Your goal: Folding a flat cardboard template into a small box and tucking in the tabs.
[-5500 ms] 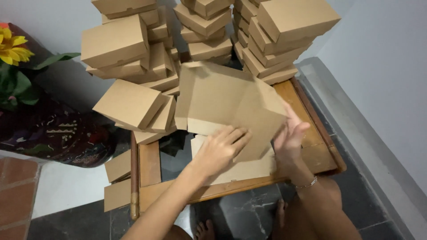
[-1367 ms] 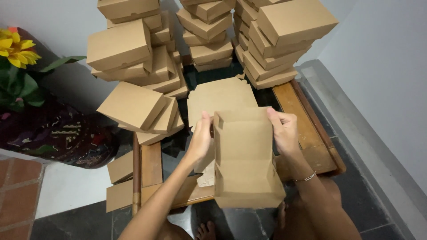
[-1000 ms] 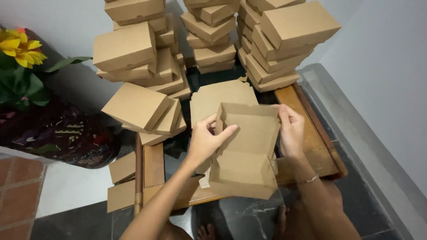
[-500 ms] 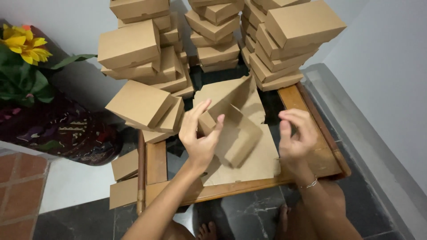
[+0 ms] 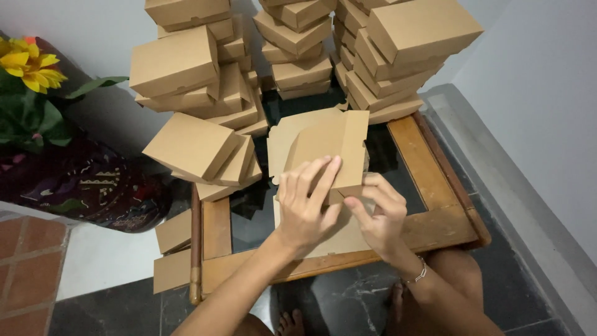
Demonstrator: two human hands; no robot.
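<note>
Currently both hands press flat on a half-folded brown box [image 5: 329, 149]: left hand [image 5: 308, 208] spread, right hand [image 5: 376, 214] pinching its edge. 3 box stacks [image 5: 298, 43] crowd the wooden table [image 5: 435, 218] behind; sunflower [image 5: 31, 62] far left.

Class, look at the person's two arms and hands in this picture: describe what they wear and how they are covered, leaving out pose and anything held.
Both forearms are bare, with no sleeves in view. The left hand wears no glove, and no ring or watch shows on it. The right hand is also ungloved; a thin bracelet of small pale links circles its wrist. No markings show on either arm.
</note>
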